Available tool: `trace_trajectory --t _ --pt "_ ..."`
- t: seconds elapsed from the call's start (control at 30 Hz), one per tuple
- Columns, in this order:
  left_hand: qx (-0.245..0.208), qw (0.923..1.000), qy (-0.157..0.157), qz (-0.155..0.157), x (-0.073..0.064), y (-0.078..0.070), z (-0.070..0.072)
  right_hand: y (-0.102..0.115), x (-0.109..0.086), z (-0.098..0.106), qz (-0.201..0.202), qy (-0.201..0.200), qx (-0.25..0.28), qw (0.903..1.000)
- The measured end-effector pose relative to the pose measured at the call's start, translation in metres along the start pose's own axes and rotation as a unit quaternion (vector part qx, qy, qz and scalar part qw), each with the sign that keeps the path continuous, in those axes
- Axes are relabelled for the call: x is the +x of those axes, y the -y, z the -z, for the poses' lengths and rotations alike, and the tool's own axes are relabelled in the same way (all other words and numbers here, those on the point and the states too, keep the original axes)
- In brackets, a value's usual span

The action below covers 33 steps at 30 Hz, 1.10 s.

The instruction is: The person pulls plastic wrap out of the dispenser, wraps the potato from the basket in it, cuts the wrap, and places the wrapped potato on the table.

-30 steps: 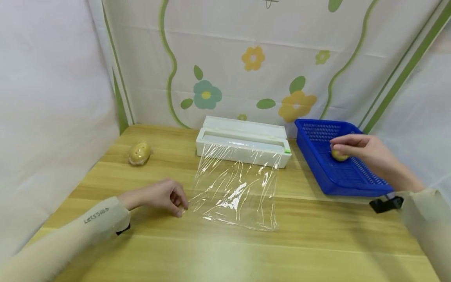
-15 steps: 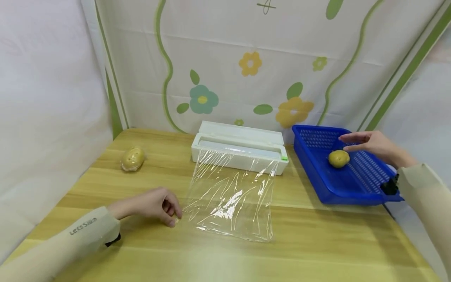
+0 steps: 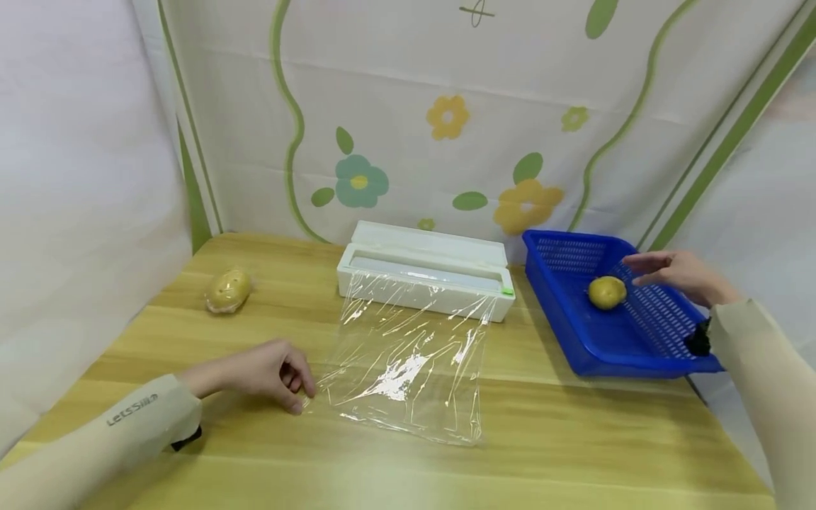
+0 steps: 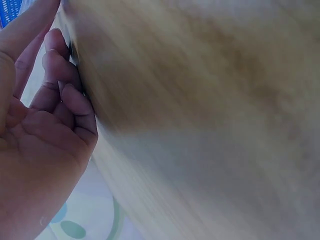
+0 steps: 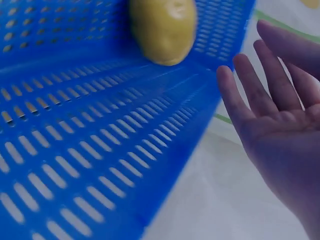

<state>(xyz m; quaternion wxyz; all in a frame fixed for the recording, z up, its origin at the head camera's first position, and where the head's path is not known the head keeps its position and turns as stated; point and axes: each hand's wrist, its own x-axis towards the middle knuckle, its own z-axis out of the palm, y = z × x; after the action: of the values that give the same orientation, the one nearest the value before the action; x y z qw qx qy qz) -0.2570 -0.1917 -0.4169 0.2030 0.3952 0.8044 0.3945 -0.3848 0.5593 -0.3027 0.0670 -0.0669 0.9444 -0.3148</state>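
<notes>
In the head view, a sheet of cling film (image 3: 408, 368) runs from a white dispenser box (image 3: 427, 280) toward me over the wooden table. My left hand (image 3: 268, 374) pinches the film's near left corner between thumb and forefinger, low over the tabletop. At the right, a yellow potato (image 3: 607, 292) lies in a blue plastic basket (image 3: 589, 354). My right hand (image 3: 685, 275) hovers by the basket's right side with its fingers loosely extended and nothing in them. The right wrist view shows a gap between those fingers (image 5: 250, 90) and the potato.
Another potato (image 3: 228, 290), wrapped in film, rests at the table's back left. The dispenser's lid stands raised at the back. A flowered curtain (image 3: 395, 106) hangs behind the table (image 3: 306, 467), and white cloth closes off the left side.
My right hand has let go of the potato in the basket and drawn back to the right. The left hand keeps its pinch on the film. The head view has shifted slightly.
</notes>
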Motion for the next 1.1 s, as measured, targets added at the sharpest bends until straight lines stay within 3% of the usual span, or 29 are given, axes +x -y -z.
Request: trace_trajectory --t 0.23,0.5,0.73,1.1 --pt "-0.001 0.9999 -0.004 0.012 -0.003 0.001 0.002 -0.010 0.016 -0.015 0.010 0.071 0.014 0.9973" --pt "-0.018 0.9998 0.002 -0.004 -0.004 0.004 0.002 -0.023 0.032 -0.032 0.019 0.067 -0.069 0.9952" --pt "-0.023 0.9997 -0.001 0.006 -0.005 0.003 0.002 -0.003 0.042 -0.052 0.043 0.034 -0.082 0.9951" --pt "-0.012 0.9998 0.007 0.012 -0.002 0.005 0.002 0.026 0.064 -0.085 0.077 0.104 -0.075 0.9887"
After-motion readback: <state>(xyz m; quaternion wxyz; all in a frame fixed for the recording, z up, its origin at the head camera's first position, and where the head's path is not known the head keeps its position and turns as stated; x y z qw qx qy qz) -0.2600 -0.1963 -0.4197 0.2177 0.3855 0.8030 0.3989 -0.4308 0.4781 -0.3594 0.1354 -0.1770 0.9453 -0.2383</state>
